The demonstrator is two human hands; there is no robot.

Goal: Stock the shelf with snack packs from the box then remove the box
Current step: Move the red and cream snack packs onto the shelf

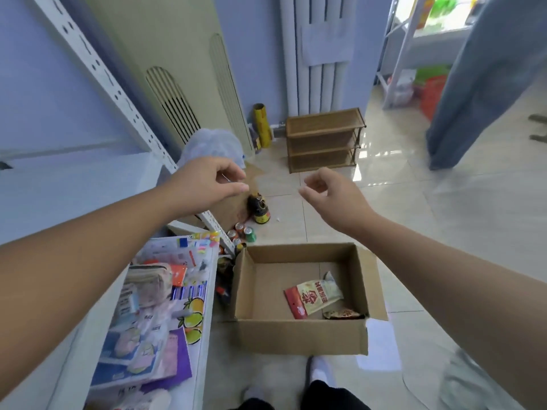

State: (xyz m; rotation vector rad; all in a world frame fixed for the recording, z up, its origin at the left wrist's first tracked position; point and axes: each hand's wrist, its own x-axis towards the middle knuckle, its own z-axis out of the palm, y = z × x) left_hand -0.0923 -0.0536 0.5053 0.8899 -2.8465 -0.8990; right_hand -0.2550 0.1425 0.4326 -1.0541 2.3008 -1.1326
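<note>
Our left hand (pixel 207 182) and right hand (pixel 331 196) hover with fingers loosely curled, holding nothing. Below them, the open brown cardboard box (pixel 296 335) on the floor contains a red-and-cream snack pack (pixel 313 297) and a small brown pack (pixel 343 314), beside the white metal shelf (pixel 207 321).

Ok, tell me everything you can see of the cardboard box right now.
The cardboard box is brown corrugated board, open-topped, right flap folded outward, front right corner torn. It sits upright on the tiled floor beside the white shelf. Inside, toward the right, lie a red-and-cream snack pack and a smaller brown pack. The left hand and right hand are held clear of it.
</note>
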